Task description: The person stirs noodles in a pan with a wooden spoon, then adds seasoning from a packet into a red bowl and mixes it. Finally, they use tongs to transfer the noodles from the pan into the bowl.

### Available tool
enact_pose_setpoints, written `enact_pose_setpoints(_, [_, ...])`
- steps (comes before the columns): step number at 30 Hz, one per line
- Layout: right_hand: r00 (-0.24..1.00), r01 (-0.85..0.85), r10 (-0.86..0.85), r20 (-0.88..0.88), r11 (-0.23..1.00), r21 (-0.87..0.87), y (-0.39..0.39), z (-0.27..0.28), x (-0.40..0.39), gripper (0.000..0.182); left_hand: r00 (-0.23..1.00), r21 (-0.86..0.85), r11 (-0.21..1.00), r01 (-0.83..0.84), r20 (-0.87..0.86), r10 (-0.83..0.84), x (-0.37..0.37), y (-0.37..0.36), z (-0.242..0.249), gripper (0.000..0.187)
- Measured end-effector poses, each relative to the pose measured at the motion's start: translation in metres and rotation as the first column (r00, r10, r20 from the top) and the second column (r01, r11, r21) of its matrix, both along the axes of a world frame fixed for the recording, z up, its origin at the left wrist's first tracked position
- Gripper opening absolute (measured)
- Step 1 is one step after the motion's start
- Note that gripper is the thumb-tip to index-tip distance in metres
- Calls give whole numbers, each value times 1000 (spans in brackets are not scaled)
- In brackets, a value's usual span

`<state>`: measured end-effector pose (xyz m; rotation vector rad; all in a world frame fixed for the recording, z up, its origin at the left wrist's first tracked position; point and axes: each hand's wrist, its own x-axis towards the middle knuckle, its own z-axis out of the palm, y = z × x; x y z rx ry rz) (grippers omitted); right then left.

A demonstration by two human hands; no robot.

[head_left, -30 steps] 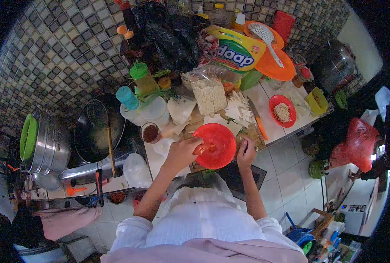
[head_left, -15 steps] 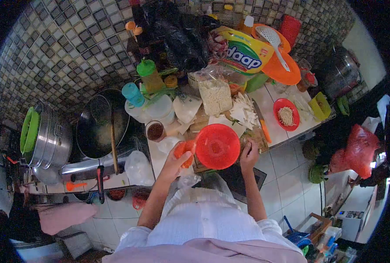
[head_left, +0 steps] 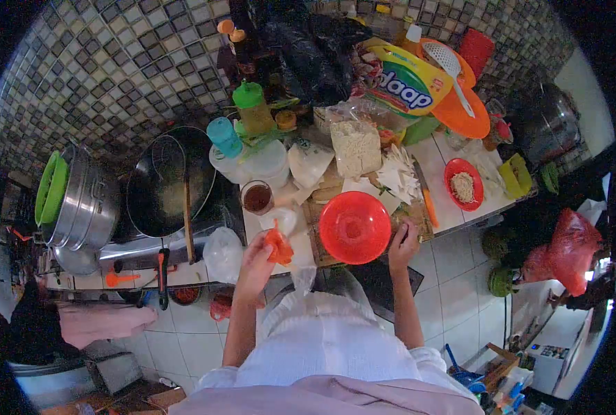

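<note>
In my left hand (head_left: 256, 266) is a crumpled orange piece that looks like thin plastic (head_left: 279, 247), pinched over the counter's front edge. A red bowl (head_left: 354, 228) sits at the front of the wooden cutting board (head_left: 316, 242), its inside facing up. Close against the bowl's right rim, my right hand (head_left: 403, 247) has its fingers curled; what they hold, if anything, is hidden. Behind the bowl lie white cut strips (head_left: 399, 176) and a clear bag of pale contents (head_left: 356, 149). A glass of dark brown liquid (head_left: 257, 198) stands beyond my left hand.
A wok (head_left: 169, 183) with a wooden-handled strainer sits on the stove at left, beside a steel steamer pot (head_left: 83, 200). On the right are a small red dish of shreds (head_left: 464, 185), a carrot (head_left: 429, 207) and a yellow-green container (head_left: 514, 176). A clear plastic bag (head_left: 223, 254) rests near the front edge.
My left hand has drawn left and away from the red bowl with the orange piece, leaving a wider gap. The view has shifted slightly; my right hand stays beside the bowl.
</note>
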<state>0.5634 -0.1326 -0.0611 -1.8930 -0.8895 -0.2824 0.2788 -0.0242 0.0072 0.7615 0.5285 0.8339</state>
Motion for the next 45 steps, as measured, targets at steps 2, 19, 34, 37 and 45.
enact_pose_setpoints(2, [1000, 0, 0, -10, 1000, -12, 0, 1, -1, 16, 999, 78, 996, -35, -36, 38, -9, -3, -4, 28])
enact_pose_setpoints(19, [1000, 10, -9, 30, 999, -35, 0, -1, 0, 19, 545, 723, 682, 111, -618, 567, -27, -2, -23, 15])
enact_pose_setpoints(34, [998, -12, 13, 54, 1000, -19, -1, -6, 3, 18, 273, 747, 419, 516, -607, 746, -46, -22, -31, 40])
enact_pose_setpoints(37, [997, 16, -14, 78, 999, -33, -1, -12, 5, 18, 201, 703, 487, 517, -653, 730, -41, -31, -26, 41])
enact_pose_setpoints(45, [998, 10, -7, 62, 998, -56, -1, 2, 0, 17, 240, 818, 479, 318, -558, 794, -43, -30, -49, 30])
